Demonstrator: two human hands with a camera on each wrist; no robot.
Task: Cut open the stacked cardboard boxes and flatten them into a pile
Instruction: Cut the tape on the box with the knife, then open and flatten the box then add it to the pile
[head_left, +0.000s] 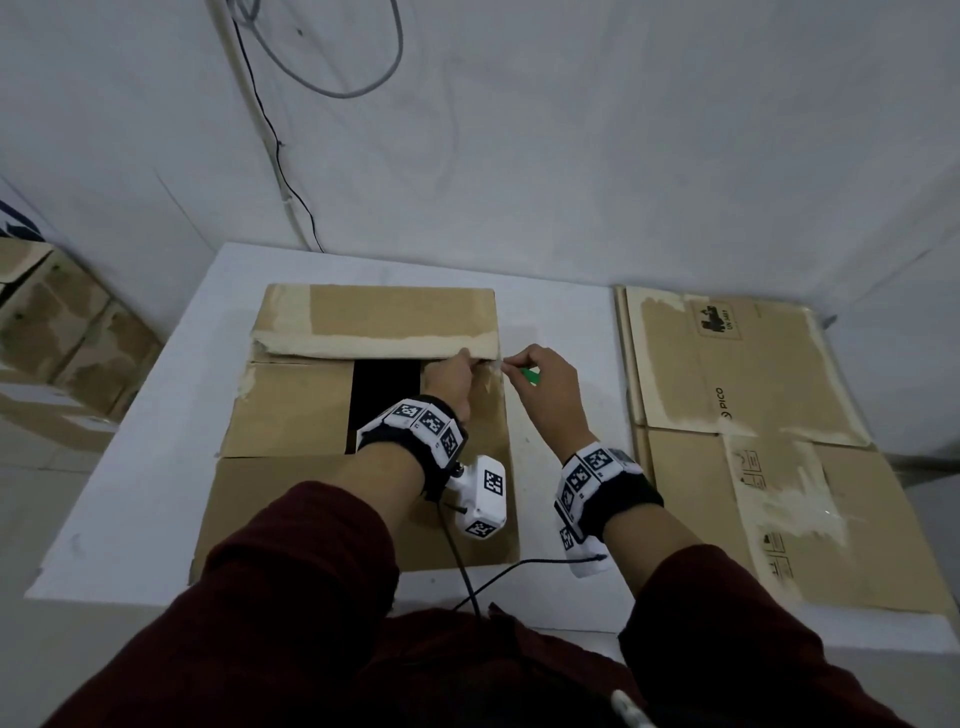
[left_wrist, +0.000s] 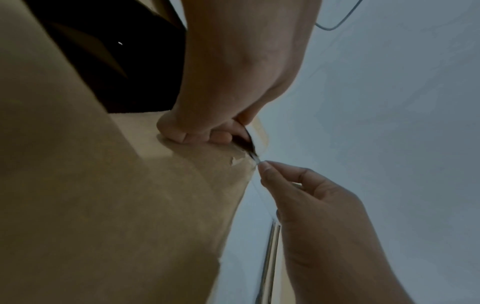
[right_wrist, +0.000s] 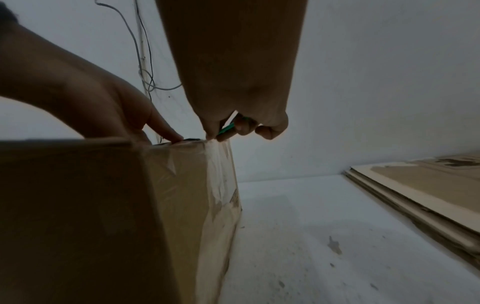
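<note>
A white table (head_left: 156, 415) against a pale wall carries an upright cardboard box (head_left: 291, 410), its top flaps partly parted over a dark gap, near the table's middle. To the right, well apart from the box, lies a pile of flattened boxes (head_left: 753, 415), the uppermost printed with "PICO". More cartons (head_left: 57, 332) stand at the far left, off the table. The person's left hand (head_left: 451, 375) rests at the box's upper right corner, fingers curled against the edge of the right flap, fingertips pressing the cardboard. Just beside it, the right hand (head_left: 545, 384) pinches a strip of clear tape (right_wrist: 217, 164) between thumb and forefinger at that same corner, while its other fingers curl round a small green-handled cutter (head_left: 531, 375). The blade cannot be made out. Cables (head_left: 270, 130) trail down the wall behind.
</note>
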